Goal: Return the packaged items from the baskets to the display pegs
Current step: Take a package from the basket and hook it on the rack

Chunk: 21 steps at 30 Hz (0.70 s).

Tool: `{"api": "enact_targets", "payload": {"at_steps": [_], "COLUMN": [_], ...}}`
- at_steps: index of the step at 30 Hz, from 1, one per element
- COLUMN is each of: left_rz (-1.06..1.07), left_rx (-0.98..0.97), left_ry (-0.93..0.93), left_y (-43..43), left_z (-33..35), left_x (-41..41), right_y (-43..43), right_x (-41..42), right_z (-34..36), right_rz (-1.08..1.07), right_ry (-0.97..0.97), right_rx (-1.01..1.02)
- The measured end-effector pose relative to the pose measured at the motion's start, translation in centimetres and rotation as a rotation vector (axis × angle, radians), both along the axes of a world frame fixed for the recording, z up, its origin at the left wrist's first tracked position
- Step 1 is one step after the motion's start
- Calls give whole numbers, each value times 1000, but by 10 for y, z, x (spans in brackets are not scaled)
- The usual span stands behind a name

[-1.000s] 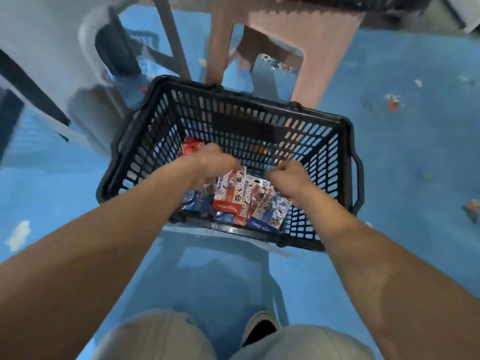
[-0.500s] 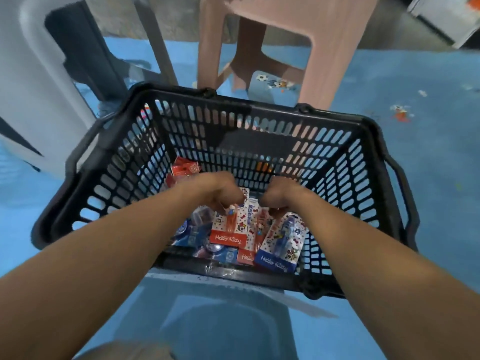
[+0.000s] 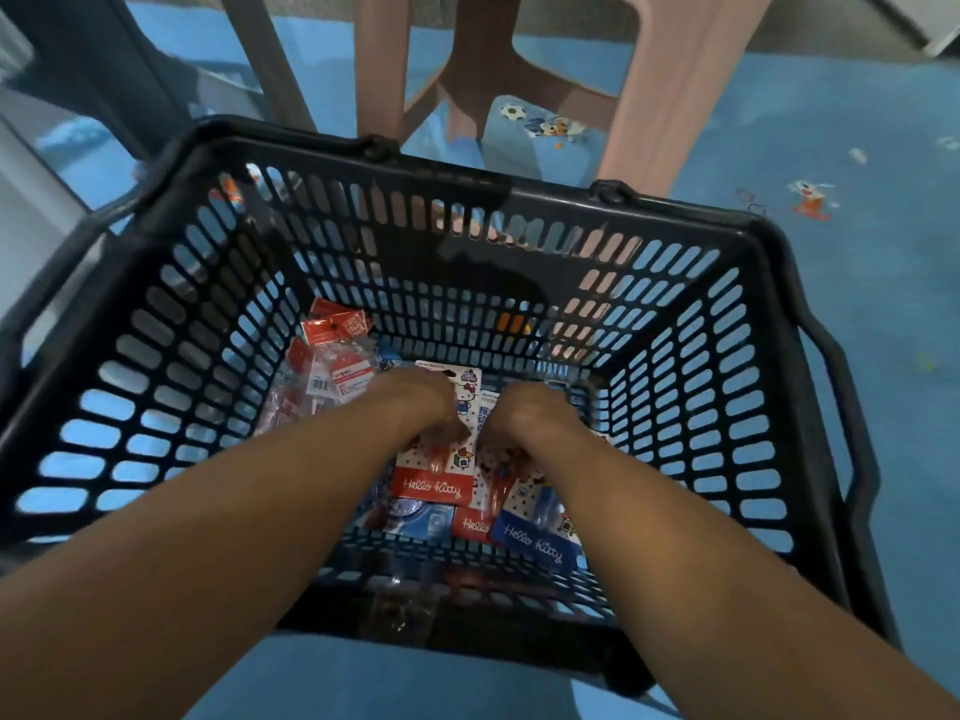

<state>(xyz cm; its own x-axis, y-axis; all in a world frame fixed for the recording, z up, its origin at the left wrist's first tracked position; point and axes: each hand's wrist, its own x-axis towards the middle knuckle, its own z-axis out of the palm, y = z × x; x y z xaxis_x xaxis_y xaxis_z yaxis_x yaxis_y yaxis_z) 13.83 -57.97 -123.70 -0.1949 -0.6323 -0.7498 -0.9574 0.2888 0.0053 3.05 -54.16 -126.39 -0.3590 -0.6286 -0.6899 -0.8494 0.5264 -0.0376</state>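
Head cam: left hand [image 3: 415, 402] has its fingers curled down onto the red Hello Kitty card [image 3: 434, 483], low in the basket [image 3: 519, 187] by its near wall. Right hand [image 3: 530, 418] is dug in just beside it, fingers hidden, so can't tell if it's got anything. A blue Hello Kitty card [image 3: 535, 537] overlaps there too, and red-topped bags [image 3: 332, 356] sit toward the basket's left wall. Risk imo: the cards overlap, so lifting one could drag a neighbour up and drop it.
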Motion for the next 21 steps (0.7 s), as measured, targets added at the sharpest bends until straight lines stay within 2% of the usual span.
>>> {"api": "enact_targets", "payload": {"at_steps": [4,8,11,16,21], "left_rz": [40,72,194,547,721], "left_rx": [25,-17,28,239,368], "left_ry": [4,33,108,421,515], "left_y": [-3,-10,-20,-20,-15], "left_z": [-16,-15,-13,11,43], "left_x": [1,-3,5,20,32], "right_y": [2,-4,-5,-3,3], "right_x": [-5,-7,-19,-30,-41], "right_z": [-8,-2,7,34,66], "right_rz": [-13,-161,-272,-356,-580], "right_ry": [22,-41,-102,-218,-435], "right_rx": [-39,-67,-137,-229,-470]}}
